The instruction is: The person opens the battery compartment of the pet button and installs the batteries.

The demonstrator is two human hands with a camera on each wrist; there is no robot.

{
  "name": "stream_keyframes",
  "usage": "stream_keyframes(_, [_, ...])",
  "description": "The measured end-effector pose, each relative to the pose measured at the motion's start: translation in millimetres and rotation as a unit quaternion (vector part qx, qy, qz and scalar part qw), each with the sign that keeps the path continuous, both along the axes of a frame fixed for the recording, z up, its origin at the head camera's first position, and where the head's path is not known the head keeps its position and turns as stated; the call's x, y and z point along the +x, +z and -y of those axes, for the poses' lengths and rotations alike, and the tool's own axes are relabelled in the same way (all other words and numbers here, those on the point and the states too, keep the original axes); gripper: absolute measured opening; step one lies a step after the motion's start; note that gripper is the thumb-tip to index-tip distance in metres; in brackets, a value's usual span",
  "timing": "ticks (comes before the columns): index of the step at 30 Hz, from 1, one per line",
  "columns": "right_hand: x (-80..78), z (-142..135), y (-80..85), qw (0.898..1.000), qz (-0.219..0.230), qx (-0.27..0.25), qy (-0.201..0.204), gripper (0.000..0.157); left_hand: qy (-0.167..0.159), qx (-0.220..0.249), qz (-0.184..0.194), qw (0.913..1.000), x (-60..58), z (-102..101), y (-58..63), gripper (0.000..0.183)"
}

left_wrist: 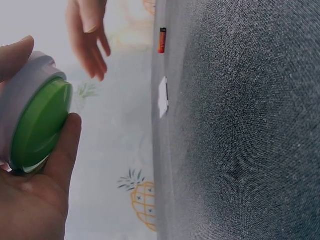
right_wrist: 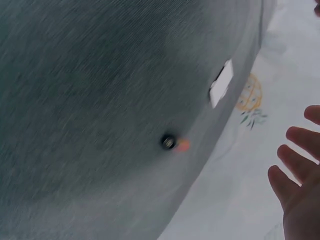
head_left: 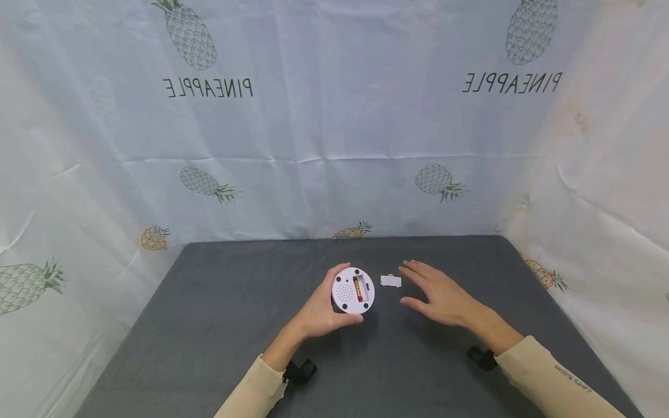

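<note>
Gripping the round white device (head_left: 346, 299) with a green underside, my left hand (head_left: 325, 309) wraps its rim, thumb on the near edge, fingers on the far edge, over the middle of the dark grey cloth (head_left: 235, 325). Its battery compartment (head_left: 362, 288) faces up, one battery (head_left: 358, 288) inside. To its right lies the white battery cover (head_left: 391, 281), and beyond that a loose battery (left_wrist: 162, 41). My right hand (head_left: 444, 295) hovers at right, its fingers spread.

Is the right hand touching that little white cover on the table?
Apart. The right wrist view shows it: pale curtain is visible between the right hand and the white cover.
</note>
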State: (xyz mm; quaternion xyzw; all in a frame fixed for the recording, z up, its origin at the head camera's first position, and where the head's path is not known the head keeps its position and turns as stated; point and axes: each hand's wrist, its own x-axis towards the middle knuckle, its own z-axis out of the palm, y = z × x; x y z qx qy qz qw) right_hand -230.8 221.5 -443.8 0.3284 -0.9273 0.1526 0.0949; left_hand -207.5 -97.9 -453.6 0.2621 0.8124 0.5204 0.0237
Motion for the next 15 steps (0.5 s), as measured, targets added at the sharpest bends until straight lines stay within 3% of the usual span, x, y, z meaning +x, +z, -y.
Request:
stream_keyframes(7, [-6.4, -19.6, -3.5, 0.999, 0.043, 0.016, -0.005, 0.081, -0.002, 0.000, 0.000, 1.0000, -0.4, 0.2, -0.8, 0.102])
stream_keyframes(15, [-14.4, -39.3, -13.7, 0.997, 0.072, 0.029, -0.011, 0.083, 0.000, -0.004, -0.002, 1.0000, 0.5, -0.3, 0.3, 0.101])
